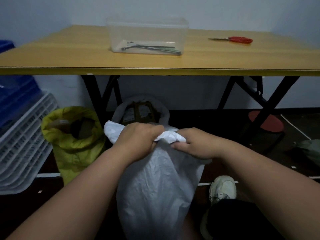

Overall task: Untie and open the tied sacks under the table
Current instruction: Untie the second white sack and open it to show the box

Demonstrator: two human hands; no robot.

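The white sack [155, 187] stands on the floor between my knees, in front of the desk [69, 56], its neck bunched at the top. My left hand [138, 142] has its fingers curled tight round the gathered neck at its 9 o'clock side, and my right hand [194, 144] pinches the twisted white end at 3 o'clock, fingers folded over it. Whether the knot is loose I cannot tell.

Just behind it at 12 o'clock, under the desk, a grey sack [119, 111] stands with its mouth open, dark packets showing inside. At 10 o'clock a yellow-green sack [72, 149] stands open too, beside a white slatted crate [22, 144].

On the desk a clear plastic box [147, 35] holds dark tools, and red-handled scissors [239, 39] lie at 1 o'clock. My pale shoe [223, 189] rests at 4 o'clock.
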